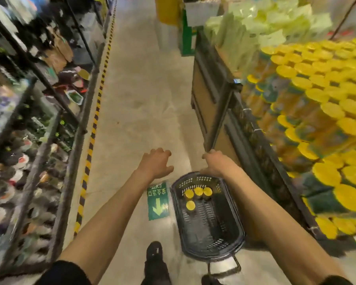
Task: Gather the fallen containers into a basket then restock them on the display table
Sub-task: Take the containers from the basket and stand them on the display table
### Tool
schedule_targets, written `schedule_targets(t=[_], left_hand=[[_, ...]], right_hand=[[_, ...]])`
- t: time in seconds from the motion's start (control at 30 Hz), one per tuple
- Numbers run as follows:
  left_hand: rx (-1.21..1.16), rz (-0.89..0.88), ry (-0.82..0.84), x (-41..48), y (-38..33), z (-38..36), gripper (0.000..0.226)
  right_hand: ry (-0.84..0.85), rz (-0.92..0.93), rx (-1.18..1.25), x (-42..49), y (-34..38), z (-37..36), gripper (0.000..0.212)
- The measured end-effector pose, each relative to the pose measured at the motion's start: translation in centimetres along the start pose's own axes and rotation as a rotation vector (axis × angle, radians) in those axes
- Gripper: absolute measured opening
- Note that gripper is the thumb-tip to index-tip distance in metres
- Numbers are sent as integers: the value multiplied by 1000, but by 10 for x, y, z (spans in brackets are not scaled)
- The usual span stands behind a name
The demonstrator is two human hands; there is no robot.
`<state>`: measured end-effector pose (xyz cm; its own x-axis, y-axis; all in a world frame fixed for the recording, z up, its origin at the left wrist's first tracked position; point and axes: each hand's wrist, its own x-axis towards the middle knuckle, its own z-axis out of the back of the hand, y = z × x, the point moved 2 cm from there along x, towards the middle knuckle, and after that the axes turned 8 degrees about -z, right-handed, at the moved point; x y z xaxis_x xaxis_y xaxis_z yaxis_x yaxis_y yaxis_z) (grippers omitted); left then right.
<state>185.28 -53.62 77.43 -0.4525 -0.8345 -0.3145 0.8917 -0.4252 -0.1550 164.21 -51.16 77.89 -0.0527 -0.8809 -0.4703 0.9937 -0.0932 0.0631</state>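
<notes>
On concrete aisle floor (142, 103), basket (211, 221), green arrow sticker (158, 202), shelving (39, 120)

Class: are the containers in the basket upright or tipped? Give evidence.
Upright: four containers in the basket show their round yellow lids facing up.

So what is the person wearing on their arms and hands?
Nothing on the hands: the left hand and right hand have no gloves, rings or watch. The forearms are uncovered too. A black, fuzzy fabric left sleeve and a matching right sleeve end near the elbows.
</notes>
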Motion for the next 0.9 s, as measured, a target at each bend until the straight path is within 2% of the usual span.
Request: schedule_targets(t=[0.17,0.33,0.47,0.73,0.9], left_hand=[[-7,-222,100,36,10,-27,59],[-68,-345,239,58,10,-72,52],[-147,-381,269,78,12,-110,47],[-219,-389,353,139,9,-233,37],[-110,-446,425,171,-1,-332,47]], right_hand=[[104,-185,123,7,9,-31,63],[246,-341,224,7,3,-77,66],[237,-415,293,17,-12,-112,60],[227,-446,355,85,-50,-218,57],[236,-434,343,155,-75,-310,54]])
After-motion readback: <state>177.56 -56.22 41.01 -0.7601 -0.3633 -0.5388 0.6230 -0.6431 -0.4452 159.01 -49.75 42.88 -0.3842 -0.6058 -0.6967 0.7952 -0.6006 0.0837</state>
